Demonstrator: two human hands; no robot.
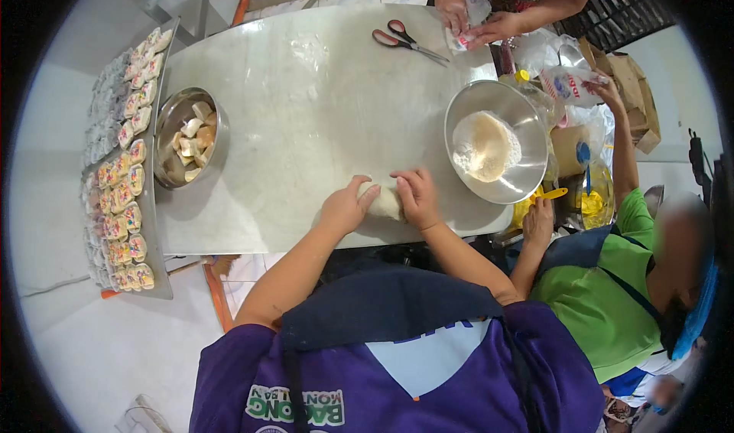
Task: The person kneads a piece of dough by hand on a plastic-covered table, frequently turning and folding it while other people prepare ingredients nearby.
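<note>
A pale lump of dough (385, 203) rests on the worktable (298, 146) near its front edge. My left hand (346, 206) grips its left side, with the thumb over the top. My right hand (420, 199) curves around the right side, fingers bent. To the right of my hands stands a large steel mixing bowl (530, 169) holding white flour and a tan powder (487, 155). At the table's left end, a steel bowl (166, 166) contains several pale, butter-like blocks (195, 140).
Red-and-black scissors (410, 44) lie towards the far edge, partly open. Across the table, a person's hands (476, 28) handle a plastic bag. A co-worker in green (596, 295) holds a printed bag and a yellow scoop (553, 194). Wrapped pastries (123, 186) line a tray at left.
</note>
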